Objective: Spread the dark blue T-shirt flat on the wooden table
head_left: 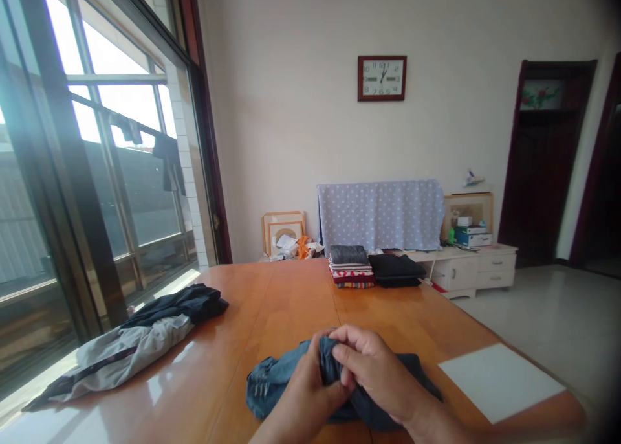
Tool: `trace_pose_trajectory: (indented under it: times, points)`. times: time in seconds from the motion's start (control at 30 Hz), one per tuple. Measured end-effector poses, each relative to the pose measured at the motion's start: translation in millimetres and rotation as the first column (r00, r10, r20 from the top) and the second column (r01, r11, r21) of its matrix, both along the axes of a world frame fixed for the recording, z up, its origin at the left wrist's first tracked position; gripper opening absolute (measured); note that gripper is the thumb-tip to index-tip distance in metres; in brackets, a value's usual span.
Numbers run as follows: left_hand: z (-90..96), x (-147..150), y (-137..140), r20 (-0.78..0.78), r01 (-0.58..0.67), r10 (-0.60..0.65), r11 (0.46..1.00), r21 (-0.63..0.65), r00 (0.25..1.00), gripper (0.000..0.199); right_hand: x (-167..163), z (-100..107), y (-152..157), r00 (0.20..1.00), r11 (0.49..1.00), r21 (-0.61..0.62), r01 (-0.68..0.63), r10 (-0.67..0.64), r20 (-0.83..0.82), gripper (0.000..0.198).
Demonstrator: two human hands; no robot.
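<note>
Both my left hand (305,382) and right hand (373,373) are closed, pinching the denim garment (281,382) on the table (291,301); mid-fold, I'd say, needing an even crease.

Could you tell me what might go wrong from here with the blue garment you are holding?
Both the left hand and right hand pinch only one bunched edge of the blue denim garment, so it may slip or stay creased. Spread out, it might cover the white sheet close beside it.

We see matt blue denim jeans (272,382) on our glossy, smooth wooden table (286,301), beside a matt white paper sheet (499,379).
</note>
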State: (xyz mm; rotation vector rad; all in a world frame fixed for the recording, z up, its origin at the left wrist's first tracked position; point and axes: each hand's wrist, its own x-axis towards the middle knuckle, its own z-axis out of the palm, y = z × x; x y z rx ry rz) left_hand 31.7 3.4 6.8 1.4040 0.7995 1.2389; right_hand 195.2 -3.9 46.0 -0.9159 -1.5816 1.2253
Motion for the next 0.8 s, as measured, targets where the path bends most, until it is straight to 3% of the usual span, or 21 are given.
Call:
trace_pose_trajectory:
  times: [0.07, 0.13, 0.2, 0.27, 0.33, 0.43, 0.53, 0.6, 0.7, 0.8]
  points:
    - [-5.5, 0.9, 3.7, 0.014, -0.097, 0.098, 0.995, -0.029, 0.995, 0.024, 1.6, 4.3, 0.7, 0.998, 0.997, 0.049, -0.056, 0.054, 0.042, 0.035]
    - [-4.4, -5.5, 8.4, 0.081, -0.175, 0.187, 0.976, -0.132, 0.979, 0.018, 9.9, 5.3, 10.6, 0.999, 0.998, 0.065, 0.018, -0.02, 0.03, 0.036]
    - [3.3, -15.6, 10.4, 0.185, -0.166, 0.216, 0.952, -0.256, 0.959, 0.021, 18.9, 3.4, 26.2, 0.991, 0.989, 0.051, 0.137, -0.137, -0.007, 0.033]
    - [15.3, -24.7, 8.7, 0.281, -0.071, 0.164, 0.947, -0.314, 0.946, 0.021, 22.8, 0.0, 41.1, 0.986, 0.984, 0.052, 0.168, -0.169, 0.012, 0.033]
    - [28.1, -30.6, 4.7, 0.345, 0.044, 0.073, 0.947, -0.318, 0.936, 0.018, 18.4, -3.4, 49.7, 0.995, 0.996, 0.052, 0.075, -0.078, 0.058, 0.049]
    - [42.8, -34.4, -0.7, 0.356, 0.145, -0.023, 0.937, -0.319, 0.934, 0.017, -1.6, -7.8, 48.7, 0.97, 0.973, -0.004, -0.229, 0.228, 0.078, 0.073]
    - [50.8, -38.3, -2.8, 0.31, 0.134, -0.021, 0.928, -0.347, 0.951, 0.017, -24.1, -12.9, 41.3, 0.89, 0.89, -0.043, -0.454, 0.455, 0.024, 0.059]
    - [53.8, -43.1, -3.2, 0.243, 0.068, 0.024, 0.93, -0.36, 0.97, 0.017, -33.0, -16.3, 39.7, 0.878, 0.875, -0.071, -0.478, 0.479, -0.009, 0.038]
    - [54.6, -53.8, -2.5, 0.047, -0.037, 0.052, 0.963, -0.268, 0.998, 0.029, -32.6, -16.5, 45.6, 0.947, 0.937, -0.134, -0.321, 0.315, -0.069, 0.021]
    - [49.1, -66.6, 2.5, -0.309, -0.107, 0.101, 0.994, -0.005, 0.946, 0.046, -18.9, -7.1, 57.2, 0.985, 0.991, -0.132, 0.026, -0.047, -0.165, 0.022]
